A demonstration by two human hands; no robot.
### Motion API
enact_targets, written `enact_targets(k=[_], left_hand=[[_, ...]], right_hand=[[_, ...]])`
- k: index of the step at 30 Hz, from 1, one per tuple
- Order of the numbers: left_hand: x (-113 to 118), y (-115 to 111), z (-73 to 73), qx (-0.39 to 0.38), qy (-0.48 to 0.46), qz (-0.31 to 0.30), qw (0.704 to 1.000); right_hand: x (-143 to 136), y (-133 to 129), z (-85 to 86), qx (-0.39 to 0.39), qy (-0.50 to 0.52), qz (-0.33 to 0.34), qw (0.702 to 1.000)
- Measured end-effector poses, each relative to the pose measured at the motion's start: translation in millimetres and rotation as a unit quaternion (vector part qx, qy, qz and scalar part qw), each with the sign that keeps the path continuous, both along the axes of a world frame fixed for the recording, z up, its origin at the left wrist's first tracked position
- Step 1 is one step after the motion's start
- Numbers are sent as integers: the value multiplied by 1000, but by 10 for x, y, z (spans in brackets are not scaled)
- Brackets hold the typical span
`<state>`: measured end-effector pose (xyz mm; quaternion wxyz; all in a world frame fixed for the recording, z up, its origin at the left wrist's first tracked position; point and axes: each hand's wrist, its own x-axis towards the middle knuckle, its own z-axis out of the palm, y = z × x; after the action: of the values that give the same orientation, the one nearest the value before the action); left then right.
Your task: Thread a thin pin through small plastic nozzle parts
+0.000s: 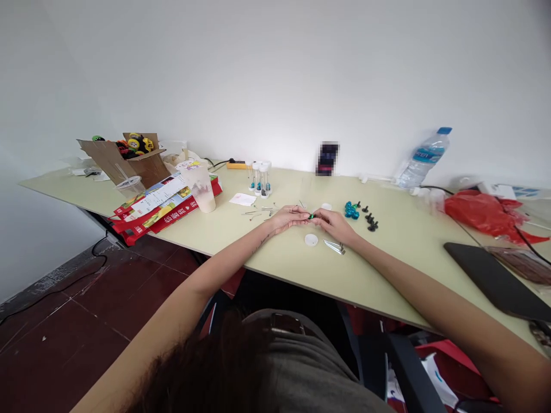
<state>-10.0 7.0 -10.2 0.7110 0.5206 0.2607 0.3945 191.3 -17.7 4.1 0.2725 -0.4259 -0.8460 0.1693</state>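
My left hand (290, 219) and my right hand (334, 224) meet above the table, fingers pinched at a small dark and green piece (311, 216). Its exact kind is too small to make out, and fingers cover part of it. A white disc (311, 240) lies just below the hands, and another white disc (326, 206) lies behind them. Near my right wrist is a shiny metal tool (334, 247) resembling nail clippers. Several blue shiny pieces (352, 210) and black round-based pieces (372, 222) sit to the right. Thin rods (257, 213) are scattered left of my left hand.
Left stand a plastic cup (201, 186), red printed packaging (172, 209) and a cardboard box (129, 163) of toys. White-capped assemblies (260, 179) stand farther back. A phone (328, 159) and water bottle (426, 159) lean on the wall. Right are a red bag (477, 215) and dark flat object (495, 278).
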Motion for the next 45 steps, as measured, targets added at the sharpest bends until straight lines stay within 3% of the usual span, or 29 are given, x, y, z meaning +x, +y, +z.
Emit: enact_targets(k=[15,23,31,45], left_hand=[[-51,-64,16,23,25,5,999],[-104,-80,28,21,34,16,999],[-126,-68,16,33,41,-1,999],[-130,-50,4,29,33,-3,999]], right_hand=[[-7,84,-67,-156,88,80,981],[19,72,-128,-160,142,77,974],[-5,-27,-53,-122,88,67,986],[12,5,-86,-89,55,74,992]])
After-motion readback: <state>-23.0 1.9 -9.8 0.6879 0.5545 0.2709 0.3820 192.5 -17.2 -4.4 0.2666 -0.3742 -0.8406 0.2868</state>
